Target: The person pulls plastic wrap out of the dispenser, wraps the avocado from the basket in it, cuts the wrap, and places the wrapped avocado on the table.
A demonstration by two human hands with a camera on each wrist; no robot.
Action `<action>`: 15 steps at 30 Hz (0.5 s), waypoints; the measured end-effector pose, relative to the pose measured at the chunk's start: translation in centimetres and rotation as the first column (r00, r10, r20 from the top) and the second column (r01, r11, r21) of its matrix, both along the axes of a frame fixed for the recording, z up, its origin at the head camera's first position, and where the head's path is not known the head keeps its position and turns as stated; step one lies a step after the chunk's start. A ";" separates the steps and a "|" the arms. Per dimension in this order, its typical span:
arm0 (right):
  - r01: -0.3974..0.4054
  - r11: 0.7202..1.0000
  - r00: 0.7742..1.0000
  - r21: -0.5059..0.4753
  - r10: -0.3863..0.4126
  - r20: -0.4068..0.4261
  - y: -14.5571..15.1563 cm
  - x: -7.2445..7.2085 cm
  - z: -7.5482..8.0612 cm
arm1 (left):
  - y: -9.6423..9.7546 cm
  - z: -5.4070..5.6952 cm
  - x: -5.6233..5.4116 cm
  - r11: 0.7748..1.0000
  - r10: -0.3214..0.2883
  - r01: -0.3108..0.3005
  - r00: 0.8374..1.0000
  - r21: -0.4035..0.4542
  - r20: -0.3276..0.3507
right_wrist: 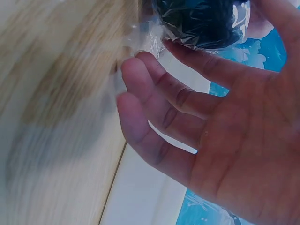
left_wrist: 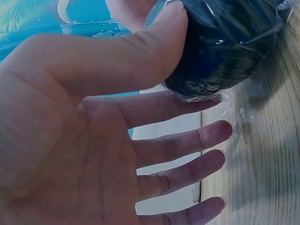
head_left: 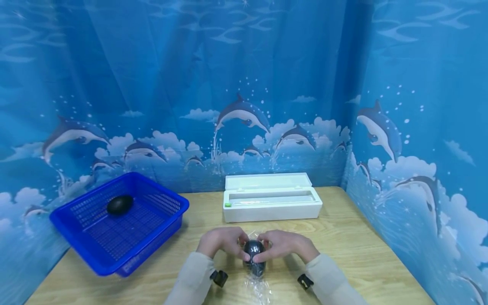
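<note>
A dark, smooth oval fruit (head_left: 254,250), wrapped in clear cling film (head_left: 259,289), stands over the wooden table in front of me. My left hand (head_left: 229,241) pinches its near-left side between thumb (left_wrist: 164,44) and index finger; the other fingers are spread in the left wrist view. From the other side my right hand (head_left: 281,245) pinches it too, its thumb across the front and its index finger (right_wrist: 206,63) under the film-covered end. Loose film sticks out beyond the fruit toward me and at the far side.
A white cling film dispenser box (head_left: 272,214) stands behind the hands with its lid raised. To the left is a blue plastic basket (head_left: 152,243) holding another dark oval fruit (head_left: 120,205). A dolphin-print curtain (head_left: 183,106) borders the table's back and right side.
</note>
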State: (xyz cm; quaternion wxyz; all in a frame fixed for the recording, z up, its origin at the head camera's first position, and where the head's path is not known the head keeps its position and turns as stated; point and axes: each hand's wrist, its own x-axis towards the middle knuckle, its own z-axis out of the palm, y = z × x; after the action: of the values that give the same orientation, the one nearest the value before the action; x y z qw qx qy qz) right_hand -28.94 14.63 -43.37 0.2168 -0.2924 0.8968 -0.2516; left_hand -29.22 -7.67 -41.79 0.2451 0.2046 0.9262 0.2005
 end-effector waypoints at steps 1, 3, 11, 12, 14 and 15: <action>-0.001 1.000 1.000 0.001 0.001 -0.001 0.0 0.0 0.0 | 0.0 0.0 0.0 1.000 -0.002 0.002 1.000 -0.004 -0.002; -0.001 1.000 1.000 0.004 0.001 0.000 -0.1 0.1 -0.1 | 0.0 -0.1 0.0 1.000 -0.007 0.007 1.000 -0.011 -0.007; 0.016 1.000 0.999 0.011 -0.017 0.035 -0.2 0.0 -0.1 | 0.0 0.2 0.2 1.000 0.003 -0.003 1.000 0.000 0.010; 0.018 1.000 0.999 0.009 -0.018 0.039 -0.2 0.0 -0.1 | -0.1 0.2 0.2 1.000 0.006 -0.006 1.000 0.012 0.021; 0.023 1.000 0.999 0.006 -0.023 0.044 -0.1 0.1 0.0 | -0.1 0.2 0.2 0.999 0.008 -0.010 0.999 0.037 0.039; 0.025 1.000 0.999 0.004 -0.025 0.048 -0.1 0.1 0.0 | -0.1 0.2 0.2 0.999 0.003 -0.005 0.999 0.042 0.041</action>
State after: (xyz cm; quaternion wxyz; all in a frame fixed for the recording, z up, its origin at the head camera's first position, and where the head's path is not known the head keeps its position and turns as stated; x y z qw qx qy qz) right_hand -28.84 14.50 -43.38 0.2355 -0.2747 0.8954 -0.2595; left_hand -29.00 -7.77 -41.62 0.2594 0.2039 0.9168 0.2248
